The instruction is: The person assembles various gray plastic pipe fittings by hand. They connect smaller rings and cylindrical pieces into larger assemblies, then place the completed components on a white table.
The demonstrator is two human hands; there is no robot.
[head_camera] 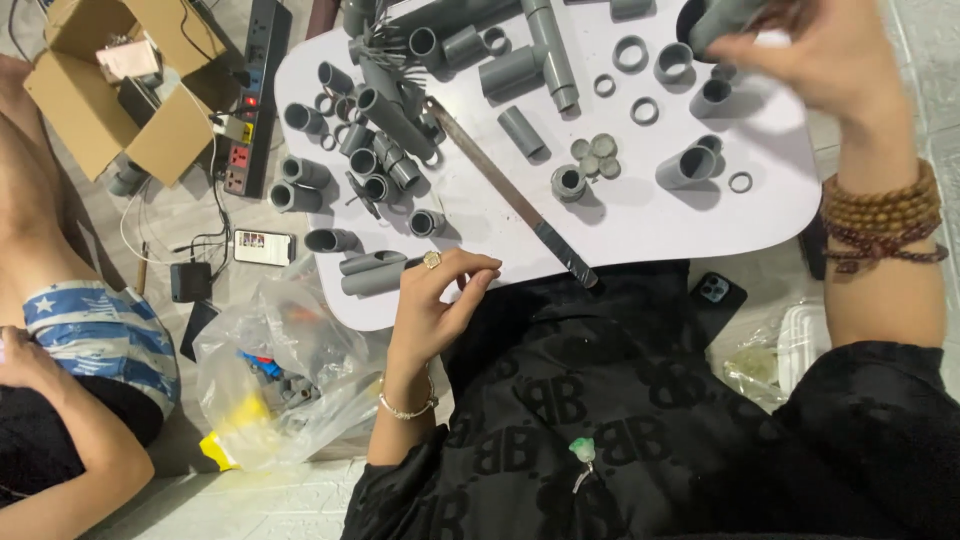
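Fingers point(470, 268) of the left hand point(435, 300) are pinched on the near end of a long, thin, dark metal blade point(510, 195) lying diagonally across the white, rounded-corner board surface point(640, 225). Right hand point(820, 60) is raised at the far right, clenched around a short grey plastic pipe fitting point(715, 20); its dark open mouth shows, the rest is hidden by the hand.

Doing it well, my read: keep the blade flat on the surface and steady it by the handle end only. Hold the fitting square in the grip, with the open end visible so the fit or cut face can be checked. Bring it down to a bare patch of surface, clear of loose parts.

Look of the things, big to small:
- Blade: narrow and straight, far end among the pipe pile, near end dark and close to the surface's near edge.
- Held fitting: grey, matte, tubular, above the far right corner.
- Grey pipe offcuts and elbows point(385, 125): heaped at the left.
- Grey rings point(630, 52): scattered at the right, well apart.
- Small grey discs point(597, 157): clustered mid-surface, just beside a short upright grey pipe stub point(568, 183).
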